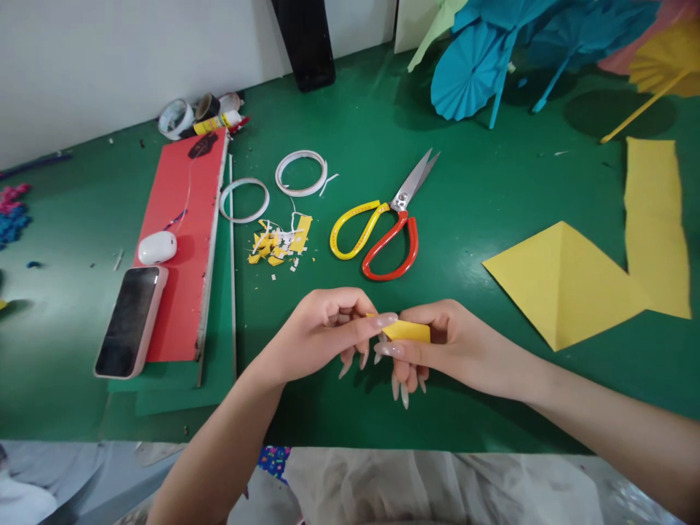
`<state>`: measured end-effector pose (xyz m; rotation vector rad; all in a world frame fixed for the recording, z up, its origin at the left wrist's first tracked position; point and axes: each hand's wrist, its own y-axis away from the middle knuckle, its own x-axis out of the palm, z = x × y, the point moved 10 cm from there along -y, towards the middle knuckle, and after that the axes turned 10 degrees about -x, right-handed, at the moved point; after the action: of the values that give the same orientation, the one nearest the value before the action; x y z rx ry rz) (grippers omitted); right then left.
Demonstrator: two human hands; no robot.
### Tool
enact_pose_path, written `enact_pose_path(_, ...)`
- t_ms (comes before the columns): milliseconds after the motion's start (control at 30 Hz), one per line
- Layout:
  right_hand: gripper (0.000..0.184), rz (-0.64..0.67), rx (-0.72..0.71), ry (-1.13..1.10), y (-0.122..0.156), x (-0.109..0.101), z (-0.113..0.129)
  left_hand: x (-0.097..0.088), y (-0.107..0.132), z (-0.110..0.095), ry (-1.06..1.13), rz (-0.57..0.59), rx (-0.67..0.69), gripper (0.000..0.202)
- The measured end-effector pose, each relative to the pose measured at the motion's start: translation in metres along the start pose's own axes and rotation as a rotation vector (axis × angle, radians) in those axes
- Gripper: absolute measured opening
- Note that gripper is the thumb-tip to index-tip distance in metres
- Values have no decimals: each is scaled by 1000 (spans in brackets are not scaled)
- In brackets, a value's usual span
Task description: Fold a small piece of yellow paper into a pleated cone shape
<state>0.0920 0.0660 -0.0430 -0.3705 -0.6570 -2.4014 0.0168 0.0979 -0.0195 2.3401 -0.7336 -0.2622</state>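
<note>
A small folded piece of yellow paper (pixel 413 331) is pinched between both hands near the table's front edge. My left hand (pixel 328 332) grips its left end between thumb and fingers. At the right end, my right hand (pixel 437 343) has its thumb below the paper and fingers curled behind. Part of the paper is hidden by the fingers. Scissors (pixel 403 197) with one yellow and one red handle lie beyond the hands, blades apart. To the right rest a creased yellow paper square (pixel 552 284) and a yellow paper strip (pixel 656 226).
Yellow and white paper scraps (pixel 278 242) lie left of the scissors, by two tape rolls (pixel 301 173). Farther left, a phone (pixel 128 321) and a white earbud case (pixel 157 248) sit on a red board (pixel 183 292). Paper umbrellas (pixel 470 73) stand at the back right.
</note>
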Motion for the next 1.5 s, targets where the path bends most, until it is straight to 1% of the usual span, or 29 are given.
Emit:
enact_pose_path(100, 27, 7, -4, 6, 0, -1, 2, -2, 0, 3, -8, 3, -34, 33)
enact_pose_path(167, 29, 6, 7, -3, 0, -2, 2, -7, 0, 4, 2, -24, -30, 37)
enact_pose_path(267, 29, -12, 11, -16, 0, -5, 3, -22, 0, -1, 15, -120, 28, 41)
enact_pose_path(333, 29, -23, 4, -16, 0, -7, 5, -25, 2, -7, -16, -149, 82, 37)
enact_pose_path(433, 30, -14, 2, -13, 0, -7, 5, -16, 5, -13, -79, -123, 129, 23)
enact_pose_path(500, 29, -2, 4, -20, 0, -5, 4, -10, 6, -14, -113, -120, 150, 20)
enact_pose_path(667, 29, -10, -2, -23, -1, -4, 1, -6, 9, -19, -231, -214, 227, 26)
enact_pose_path(733, 30, -17, -6, -15, -1, -4, 1, -6, 8, -19, -254, -233, 233, 30)
enact_pose_path(933, 31, -26, -32, -6, -2, -6, 4, -9, 2, -9, -147, -205, 151, 34)
enact_pose_path(1000, 31, -33, -36, -3, -2, -7, 5, -10, 3, -11, -156, -200, 172, 36)
enact_pose_path(1133, 30, -34, -29, -6, -1, -7, 4, -1, 2, -12, -221, -143, 186, 32)
enact_pose_path(1233, 29, -11, -23, 22, -2, -5, 4, -3, -1, -10, -192, -188, 170, 33)
enact_pose_path(1300, 29, -2, -52, 70, -3, -6, 8, -5, -3, -9, -137, -211, 166, 36)
enact_pose_path(1400, 30, 0, -116, 126, -3, -7, 15, -6, -3, -11, -73, -189, 213, 37)
enact_pose_path(1500, 31, -5, -164, 133, -3, -9, 20, -5, 1, -18, -114, -180, 303, 36)
